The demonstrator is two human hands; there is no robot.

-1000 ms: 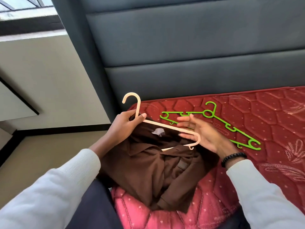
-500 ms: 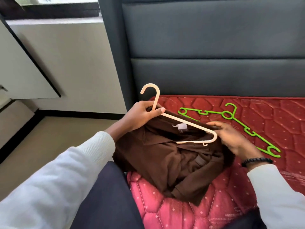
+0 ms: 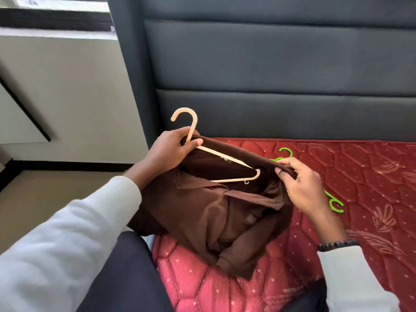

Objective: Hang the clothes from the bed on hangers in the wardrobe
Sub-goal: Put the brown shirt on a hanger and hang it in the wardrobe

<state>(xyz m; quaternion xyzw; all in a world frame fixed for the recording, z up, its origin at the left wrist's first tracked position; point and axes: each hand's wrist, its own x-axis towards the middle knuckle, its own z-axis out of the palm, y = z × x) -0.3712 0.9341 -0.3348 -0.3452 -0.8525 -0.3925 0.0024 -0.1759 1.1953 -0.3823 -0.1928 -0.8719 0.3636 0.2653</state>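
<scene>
Sitting behind both hands is a grey headboard. Left hand grips the cream hanger by its neck, right hand pinches the brown shirt collar over it; green hanger mostly hidden beyond, on the bed.

The shirt is plain dark brown. The hanger in it is pale peach-cream. A second hanger is bright lime green. The mattress is red, quilted in hexagons with small pale dots and leafy motifs. The headboard is dark grey-blue. Both sleeves are white, and the wrist beads black.
</scene>
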